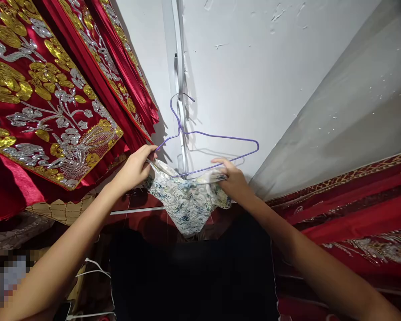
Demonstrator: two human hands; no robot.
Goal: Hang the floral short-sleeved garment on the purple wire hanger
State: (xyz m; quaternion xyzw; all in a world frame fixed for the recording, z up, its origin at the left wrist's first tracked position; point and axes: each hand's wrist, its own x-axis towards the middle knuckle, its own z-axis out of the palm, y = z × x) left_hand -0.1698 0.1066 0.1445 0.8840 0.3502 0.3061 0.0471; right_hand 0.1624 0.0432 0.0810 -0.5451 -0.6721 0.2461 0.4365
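Note:
A purple wire hanger (217, 135) is in front of the white wall, its hook at a narrow vertical metal strip (179, 44). Below it hangs a thin white garment (189, 203) with a blue and green swirled print. My left hand (137, 168) is closed on the garment's left upper edge, right by the hanger's left arm. With fingers bent, my right hand (234, 180) pinches the garment's right upper edge, just under the hanger's lower bar. The hanger's right corner sticks out bare above that hand. Its left tip is hidden at my left fingers.
Red satin clothes (70, 93) with gold and silver sequins hang at the upper left. Sheer grey fabric (347, 111) and red embroidered cloth (364, 209) fill the right side. White cables (95, 267) lie at the lower left. Red floor tiles (150, 225) show below.

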